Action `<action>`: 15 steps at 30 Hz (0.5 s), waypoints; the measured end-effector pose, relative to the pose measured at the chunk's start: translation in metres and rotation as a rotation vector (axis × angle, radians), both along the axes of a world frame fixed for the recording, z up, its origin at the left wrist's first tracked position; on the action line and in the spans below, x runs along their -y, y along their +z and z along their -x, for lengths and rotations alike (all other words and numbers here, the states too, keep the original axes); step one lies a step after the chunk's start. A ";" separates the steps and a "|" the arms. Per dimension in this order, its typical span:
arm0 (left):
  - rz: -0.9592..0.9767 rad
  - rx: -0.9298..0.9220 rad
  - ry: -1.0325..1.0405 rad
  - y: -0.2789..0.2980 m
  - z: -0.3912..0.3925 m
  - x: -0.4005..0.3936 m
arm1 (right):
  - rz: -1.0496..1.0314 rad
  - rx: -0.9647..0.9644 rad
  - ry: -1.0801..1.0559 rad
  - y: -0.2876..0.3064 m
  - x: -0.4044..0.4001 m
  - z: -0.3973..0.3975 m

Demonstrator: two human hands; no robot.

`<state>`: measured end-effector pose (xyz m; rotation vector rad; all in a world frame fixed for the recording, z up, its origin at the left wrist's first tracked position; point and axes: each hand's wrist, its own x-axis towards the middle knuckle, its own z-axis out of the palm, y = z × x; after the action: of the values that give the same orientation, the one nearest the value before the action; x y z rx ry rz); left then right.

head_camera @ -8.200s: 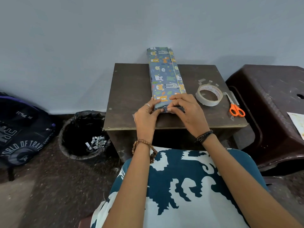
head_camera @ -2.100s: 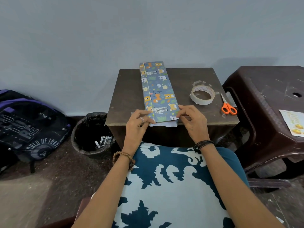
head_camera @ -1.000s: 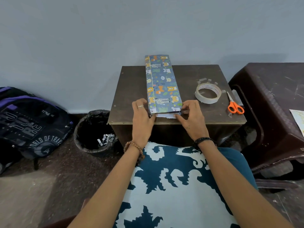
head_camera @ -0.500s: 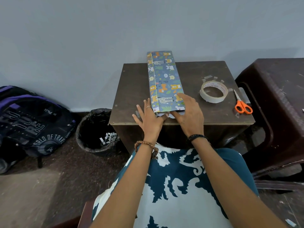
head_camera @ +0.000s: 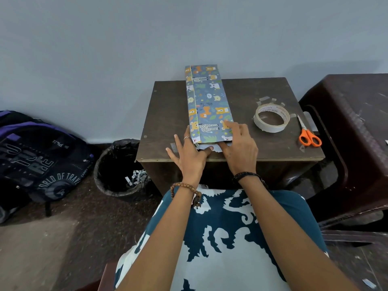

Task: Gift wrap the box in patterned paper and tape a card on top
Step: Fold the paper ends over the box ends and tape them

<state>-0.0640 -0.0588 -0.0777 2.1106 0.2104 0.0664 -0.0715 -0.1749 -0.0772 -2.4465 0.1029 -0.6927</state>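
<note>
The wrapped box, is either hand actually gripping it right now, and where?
Neither grips it. The right hand presses flat on the wrapped box at its near end; the left hand lies open beside that end.

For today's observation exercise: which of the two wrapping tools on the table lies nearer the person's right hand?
The tape roll; the orange-handled scissors lie farther out from the right hand.

Soft, even indoor light filled the scene, with no glare. A faint shadow lay on the wall (head_camera: 315, 70) toward 2 o'clock (cast by the stool (head_camera: 357, 122), apparently). Wide-angle distortion bent the edges; focus stayed fairly sharp, corners slightly softer.
</note>
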 end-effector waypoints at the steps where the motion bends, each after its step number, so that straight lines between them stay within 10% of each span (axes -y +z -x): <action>1: 0.004 0.004 -0.004 0.000 0.001 0.000 | -0.006 -0.013 0.005 0.001 0.000 0.000; 9: -0.008 0.045 -0.098 0.006 0.007 -0.007 | -0.562 -0.096 0.209 0.012 0.023 0.011; 15: 0.164 0.226 -0.091 0.016 0.014 -0.008 | -0.593 -0.020 0.300 0.015 0.034 0.023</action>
<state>-0.0783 -0.0507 -0.0614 1.9286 -0.0150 0.2244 -0.0945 -0.2091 -0.0620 -1.8470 -0.0475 -0.4254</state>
